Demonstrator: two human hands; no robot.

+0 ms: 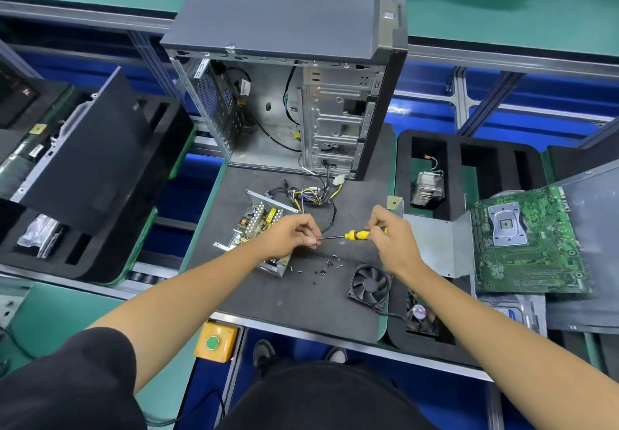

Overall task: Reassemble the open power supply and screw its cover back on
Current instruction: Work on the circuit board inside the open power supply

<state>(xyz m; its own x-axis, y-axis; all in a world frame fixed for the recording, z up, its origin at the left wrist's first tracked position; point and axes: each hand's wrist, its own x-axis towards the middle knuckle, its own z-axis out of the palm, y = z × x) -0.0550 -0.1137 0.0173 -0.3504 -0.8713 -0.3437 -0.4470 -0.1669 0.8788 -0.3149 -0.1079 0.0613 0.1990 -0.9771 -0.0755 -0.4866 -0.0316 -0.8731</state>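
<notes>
The open power supply (258,225) lies on the dark mat, its circuit board bare and its cable bundle (310,195) trailing toward the case. My left hand (294,233) hovers over its right side, fingers pinched at the tip of a screwdriver, holding what looks like a small screw. My right hand (390,233) grips the yellow and black screwdriver (356,234), which lies level and points left. Several loose black screws (326,267) are scattered on the mat in front of the supply. The grey metal cover (432,245) lies flat to the right. A black fan (370,285) sits near the front.
An open computer case (294,94) stands at the back of the mat. A green motherboard (526,238) lies at the right on a metal panel. A heatsink (427,186) sits in a black foam tray. Another foam tray with a panel (87,161) is at the left. A yellow button box (216,342) hangs below the table edge.
</notes>
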